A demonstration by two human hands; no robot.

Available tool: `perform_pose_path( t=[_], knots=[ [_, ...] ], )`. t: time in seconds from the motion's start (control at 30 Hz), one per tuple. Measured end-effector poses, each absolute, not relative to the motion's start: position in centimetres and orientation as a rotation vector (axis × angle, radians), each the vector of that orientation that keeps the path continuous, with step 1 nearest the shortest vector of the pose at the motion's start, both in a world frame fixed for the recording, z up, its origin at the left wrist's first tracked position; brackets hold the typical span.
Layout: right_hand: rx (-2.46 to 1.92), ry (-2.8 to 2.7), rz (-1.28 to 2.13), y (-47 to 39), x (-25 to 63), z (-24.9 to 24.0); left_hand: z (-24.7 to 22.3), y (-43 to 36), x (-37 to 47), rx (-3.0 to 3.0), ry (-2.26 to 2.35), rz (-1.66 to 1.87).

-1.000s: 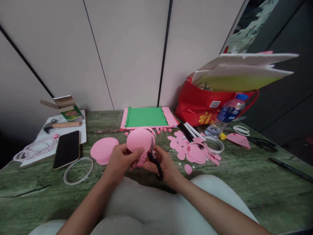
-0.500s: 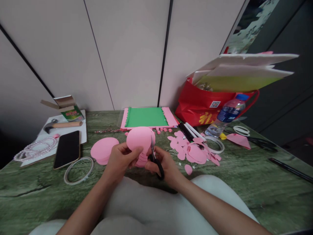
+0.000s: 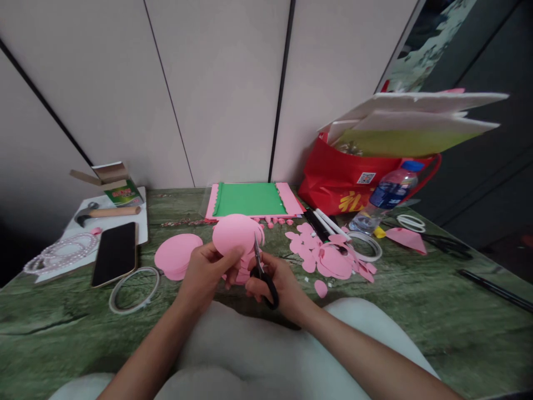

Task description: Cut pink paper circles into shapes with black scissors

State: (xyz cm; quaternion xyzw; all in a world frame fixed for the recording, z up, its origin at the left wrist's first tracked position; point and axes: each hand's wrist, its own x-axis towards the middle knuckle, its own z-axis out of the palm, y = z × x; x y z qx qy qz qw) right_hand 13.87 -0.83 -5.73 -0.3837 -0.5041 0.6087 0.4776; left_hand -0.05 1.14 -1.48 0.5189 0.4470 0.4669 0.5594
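The left hand pinches the lower edge of a pink paper circle, thumb on the near face, holding it upright above the table's near edge. The right hand is closed through the black handles of a pair of scissors; the blades point up toward twelve o'clock and meet the circle's right rim — how far they are parted cannot be told.

At nine o'clock from the hands lies a stack of pink circles, and beyond it a roll of clear tape and a black phone. At twelve o'clock a green sheet rests on pink paper. At three o'clock pink offcuts are scattered — behind them, at two o'clock, a water bottle leans against a red bag.
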Motion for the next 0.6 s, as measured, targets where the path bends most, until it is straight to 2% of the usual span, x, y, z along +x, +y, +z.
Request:
perform_pose_path(
  t=[0.6],
  knots=[
    [-0.868, -1.193, 1.518, -0.61, 14.19, -5.52, -2.02, 1.5, -0.52, 1.361, 1.117, 1.055]
  ],
)
